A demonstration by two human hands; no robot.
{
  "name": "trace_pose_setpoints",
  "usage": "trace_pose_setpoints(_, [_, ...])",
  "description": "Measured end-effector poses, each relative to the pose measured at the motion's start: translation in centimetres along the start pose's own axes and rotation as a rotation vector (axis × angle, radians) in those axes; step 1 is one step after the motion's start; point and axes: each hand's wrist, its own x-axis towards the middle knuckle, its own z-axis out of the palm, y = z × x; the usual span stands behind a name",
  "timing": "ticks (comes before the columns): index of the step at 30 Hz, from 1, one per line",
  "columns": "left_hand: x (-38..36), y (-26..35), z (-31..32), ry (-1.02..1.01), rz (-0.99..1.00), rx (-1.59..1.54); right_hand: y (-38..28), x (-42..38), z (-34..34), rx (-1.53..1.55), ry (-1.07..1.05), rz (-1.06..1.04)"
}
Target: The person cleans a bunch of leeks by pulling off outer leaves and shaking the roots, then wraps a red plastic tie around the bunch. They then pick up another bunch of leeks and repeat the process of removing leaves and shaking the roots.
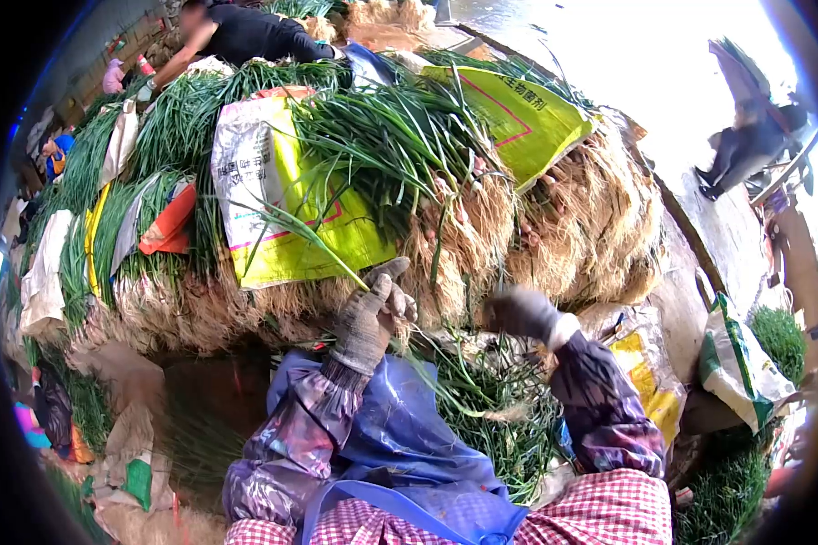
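My left hand (370,313), in a grey work glove, is closed around the stem of a green onion (323,243) whose leaves point up and to the left. Smeared by motion, my right hand (522,314) is in a dark glove with a pale cuff, to the right of the left hand; its fingers cannot be made out. Beyond both hands lies a long heap of green onions (391,136), with pale, stringy roots (463,241) facing me. More loose green onions (495,386) lie below the hands, beside my blue apron (400,418).
A yellow-and-white printed sack (304,195) and another yellow sack (527,113) cover parts of the heap. A white-and-green sack (736,363) stands at right. One person in dark clothes (254,36) leans over the far side; another person (754,136) is at upper right.
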Motion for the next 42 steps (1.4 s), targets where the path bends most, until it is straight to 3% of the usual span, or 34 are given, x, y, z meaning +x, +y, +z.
trace_pose_setpoints(1, [0.1, -0.6, 0.2, -0.022, -0.006, -0.028, -0.4, 2.1, -2.6, 0.357, 0.096, 0.515])
trace_pose_setpoints(2, [0.0, -0.7, 0.7, -0.041, 0.019, 0.045, 0.1, 3.4, -3.7, 0.464, 0.410, 0.629])
trace_pose_setpoints(3, [-0.2, -0.8, 1.1, -0.009, 0.001, 0.075, 0.3, 5.3, -4.7, 0.557, 0.528, 0.729])
trace_pose_setpoints(4, [-0.4, -0.7, 1.3, 0.026, -0.015, 0.104, 0.6, 7.1, -5.8, 0.488, 0.514, 0.820])
trace_pose_setpoints(7, [-0.6, 0.0, 1.3, 0.012, -0.066, 0.122, 4.0, 10.9, -2.5, 0.626, 0.559, 0.737])
trace_pose_setpoints(10, [-0.6, 1.0, 2.5, 0.037, 0.002, 0.275, -1.3, 8.7, -5.4, 0.391, 1.044, 0.641])
trace_pose_setpoints(11, [-0.1, 0.6, 1.8, 0.037, -0.009, 0.336, -2.7, 8.0, -5.5, 0.211, 1.169, 0.454])
trace_pose_setpoints(14, [1.2, -0.2, 1.1, 0.104, -0.017, 0.478, -8.5, 6.5, -5.9, 0.092, 0.756, 0.220])
trace_pose_setpoints(15, [1.4, -0.4, 1.1, 0.141, -0.018, 0.517, -10.0, 5.9, -5.7, 0.114, 0.824, 0.100])
trace_pose_setpoints(16, [1.4, -0.3, 1.4, 0.249, -0.139, 0.282, -10.8, 5.6, -5.5, 0.136, 0.895, -0.025])
trace_pose_setpoints(18, [-0.8, 0.8, 1.1, 0.172, -0.041, 0.570, -9.5, 4.6, -4.2, 0.708, 0.898, -0.054])
trace_pose_setpoints(20, [-2.3, 1.2, 1.5, 0.144, -0.181, 0.030, -8.9, 4.7, -5.1, 1.491, 0.795, 0.200])
trace_pose_setpoints(21, [-3.1, 2.2, 2.0, -0.073, -0.304, -0.093, -9.0, 4.9, -6.2, 1.630, 0.687, 0.180])
trace_pose_setpoints(23, [-3.5, 1.7, 2.0, -0.318, -0.318, -0.259, -10.0, 6.7, -4.3, 1.909, 0.437, -0.005])
trace_pose_setpoints(24, [-3.4, 1.7, 2.1, -0.432, -0.328, -0.330, -10.4, 7.0, -3.2, 2.028, 0.305, 0.013])
trace_pose_setpoints(25, [-4.1, 2.4, 2.3, -0.340, -0.315, -0.290, -10.8, 7.3, -2.1, 2.139, 0.171, 0.045])
trace_pose_setpoints(26, [-4.3, 2.9, 1.7, -0.340, -0.367, -0.328, -10.3, 7.3, -1.8, 1.826, 0.173, -0.003])
trace_pose_setpoints(28, [-5.2, 3.7, 0.4, -0.197, -0.324, -0.199, -9.6, 6.8, 0.0, 1.407, 0.486, 0.034])
trace_pose_setpoints(29, [-5.7, 4.4, 0.2, -0.196, -0.268, -0.153, -9.3, 5.6, -1.5, 1.139, 0.492, 0.290])
trace_pose_setpoints(30, [-6.4, 5.0, 0.6, -0.137, -0.164, 0.020, -7.6, 5.3, -1.0, 0.813, 0.297, 0.440])
trace_pose_setpoints(32, [-6.7, 5.1, 0.5, -0.216, -0.185, -0.070, -7.8, 5.8, -0.5, 1.245, 0.490, 0.083])
trace_pose_setpoints(33, [-6.9, 4.8, 0.9, -0.195, -0.222, -0.078, -7.5, 5.5, -0.5, 1.436, 0.328, 0.050])
trace_pose_setpoints(34, [-6.8, 4.7, 1.9, -0.180, -0.257, -0.081, -8.9, 6.2, -2.6, 1.623, 0.331, -0.085])
trace_pose_setpoints(36, [-6.6, 3.4, 1.4, -0.213, -0.326, -0.199, -10.8, 7.1, -5.5, 1.682, 0.255, -0.264])
trace_pose_setpoints(38, [-7.1, 4.1, 1.8, -0.197, -0.385, -0.302, -11.9, 7.7, -5.1, 1.817, 0.055, -0.289])
trace_pose_setpoints(39, [-7.4, 4.4, 1.0, -0.206, -0.389, -0.262, -11.7, 7.9, -4.3, 1.750, 0.071, -0.176])
trace_pose_setpoints(41, [-8.1, 5.1, 0.4, -0.202, -0.398, -0.116, -11.6, 8.2, -2.5, 1.450, 0.311, -0.190])
trace_pose_setpoints(42, [-9.1, 4.4, 1.0, -0.017, -0.365, 0.035, -11.7, 8.2, -1.8, 1.328, 0.407, -0.206])
